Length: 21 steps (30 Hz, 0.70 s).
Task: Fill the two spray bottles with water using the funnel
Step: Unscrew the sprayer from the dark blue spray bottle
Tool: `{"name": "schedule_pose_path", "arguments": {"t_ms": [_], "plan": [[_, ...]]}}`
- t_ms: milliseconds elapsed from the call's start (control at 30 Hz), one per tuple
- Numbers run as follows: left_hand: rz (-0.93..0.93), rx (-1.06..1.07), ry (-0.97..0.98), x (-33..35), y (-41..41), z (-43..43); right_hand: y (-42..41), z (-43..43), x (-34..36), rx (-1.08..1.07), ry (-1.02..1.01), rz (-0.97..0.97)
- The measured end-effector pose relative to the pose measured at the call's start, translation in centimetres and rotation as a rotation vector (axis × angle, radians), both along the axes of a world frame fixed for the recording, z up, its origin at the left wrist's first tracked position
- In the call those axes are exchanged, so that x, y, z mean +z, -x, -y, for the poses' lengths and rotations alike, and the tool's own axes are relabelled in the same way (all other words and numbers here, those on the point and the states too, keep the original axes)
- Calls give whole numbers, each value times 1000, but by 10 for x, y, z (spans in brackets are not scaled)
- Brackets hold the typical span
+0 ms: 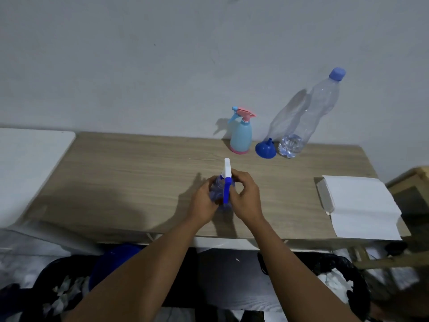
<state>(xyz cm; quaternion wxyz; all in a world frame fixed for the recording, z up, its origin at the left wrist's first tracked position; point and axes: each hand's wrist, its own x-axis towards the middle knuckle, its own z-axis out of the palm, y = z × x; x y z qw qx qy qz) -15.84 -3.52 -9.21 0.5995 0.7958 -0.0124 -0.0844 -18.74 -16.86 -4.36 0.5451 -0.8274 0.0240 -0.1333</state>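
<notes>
Blue spray bottle (220, 194) at frame centre on counter (130, 177), left hand (204, 201) wrapped round body, right hand (243, 196) fingers (236, 180) pinching collar under white trigger head. Probably unscrewing: brace base, turn collar only, lift straight. Funnel (265, 148), pastel spray bottle (241, 134), water bottle (308, 117) wait upper right.

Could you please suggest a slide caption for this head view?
Both hands grip the blue spray bottle at the table's front; funnel waits behind.

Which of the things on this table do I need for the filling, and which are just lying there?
Needed: blue spray bottle in both hands, light blue spray bottle, blue funnel, water bottle.
Lying about: white paper, white board.
</notes>
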Motion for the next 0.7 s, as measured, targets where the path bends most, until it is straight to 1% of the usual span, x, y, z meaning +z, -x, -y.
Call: {"name": "schedule_pose_path", "arguments": {"t_ms": [67, 200, 267, 400, 533, 700], "plan": [[10, -12, -9, 0, 1, -1, 4, 2, 0, 17, 9, -16], [23, -15, -23, -2, 1, -2, -1, -3, 9, -63, -77, -98], [35, -12, -32, 0, 1, -1, -3, -5, 9, -63, -50, -86], [30, -9, -33, -1, 0, -1, 5, 2, 4, 44, 67, -22], [33, -24, -48, -6, -1, -3, -1, 2, 11, 4, 0, -107], [14, -11, -47, -3, -2, -2, -5, 2, 14, 21, 93, -82]]}}
